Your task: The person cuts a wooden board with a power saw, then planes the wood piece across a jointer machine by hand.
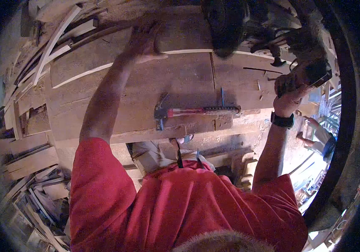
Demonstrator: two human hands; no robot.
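On the worktop [180,80], a hammer [205,111] lies near, a strip [184,51] behind it; offcuts [43,206] lie left of the worktop.

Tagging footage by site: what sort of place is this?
Probably a woodworking shop: a hammer on a broad wooden bench, scrap wood heaped beside it, and the right hand gripping a dark power-tool-like object.

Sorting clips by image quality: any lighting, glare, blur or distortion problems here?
Head view: strong fisheye bending, black corners; washed-out glare at lower right; heavy shadow along the top, leaving the left hand dim and soft-edged; the hammer reads more clearly.
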